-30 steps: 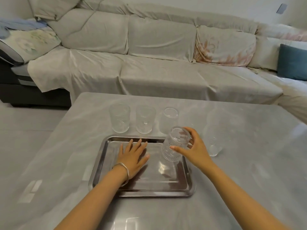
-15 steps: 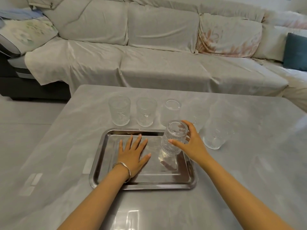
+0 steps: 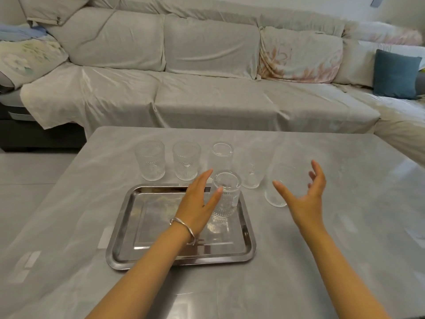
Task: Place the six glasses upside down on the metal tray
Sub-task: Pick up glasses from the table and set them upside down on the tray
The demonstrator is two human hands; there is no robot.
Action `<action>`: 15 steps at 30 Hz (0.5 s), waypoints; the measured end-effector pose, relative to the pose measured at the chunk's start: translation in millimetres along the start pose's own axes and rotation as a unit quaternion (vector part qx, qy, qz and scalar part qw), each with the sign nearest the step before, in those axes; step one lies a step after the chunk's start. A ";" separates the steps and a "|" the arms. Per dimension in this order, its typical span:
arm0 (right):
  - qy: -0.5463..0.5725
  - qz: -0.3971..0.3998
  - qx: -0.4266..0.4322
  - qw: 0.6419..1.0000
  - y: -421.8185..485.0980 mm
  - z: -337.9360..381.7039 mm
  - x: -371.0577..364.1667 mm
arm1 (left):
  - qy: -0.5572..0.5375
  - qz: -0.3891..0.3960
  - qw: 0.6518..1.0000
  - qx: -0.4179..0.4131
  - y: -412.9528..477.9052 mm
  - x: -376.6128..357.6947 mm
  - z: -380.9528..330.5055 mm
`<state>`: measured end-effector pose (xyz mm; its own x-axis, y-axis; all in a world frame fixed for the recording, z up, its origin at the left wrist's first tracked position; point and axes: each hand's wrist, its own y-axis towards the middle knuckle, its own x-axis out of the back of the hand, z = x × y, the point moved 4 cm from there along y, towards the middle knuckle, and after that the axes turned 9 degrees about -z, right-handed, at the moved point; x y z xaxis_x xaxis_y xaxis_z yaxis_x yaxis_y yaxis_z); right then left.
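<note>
The surface (image 3: 322,261) carries everything, and the metal tray (image 3: 128,226) lies at its near middle as the landing spot. 1 ribbed glass (image 3: 226,194) stands at the tray's far right corner, apparently mouth down, its long axis vertical. The other 5 glasses (image 3: 150,161) stand upright in a row just beyond the tray's far edge. The left hand (image 3: 197,203) hovers over the tray beside that glass, fingers spread, holding nothing. The right hand (image 3: 305,199), right of the tray, is open and empty, likely bound for another glass.
</note>
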<state>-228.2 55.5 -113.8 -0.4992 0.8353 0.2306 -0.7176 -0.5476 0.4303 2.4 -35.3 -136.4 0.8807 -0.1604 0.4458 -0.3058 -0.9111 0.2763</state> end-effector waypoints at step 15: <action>0.019 0.051 -0.141 0.988 29.8 -61.7 -15.7 | -0.080 -0.016 0.996 0.044 24.3 -44.6 3.9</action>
<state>-271.7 23.0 -158.4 -0.5907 0.7751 0.2243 -0.7666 -0.6258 0.1439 -42.9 -51.7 -153.0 0.9380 -0.1829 0.2946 -0.2499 -0.9455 0.2087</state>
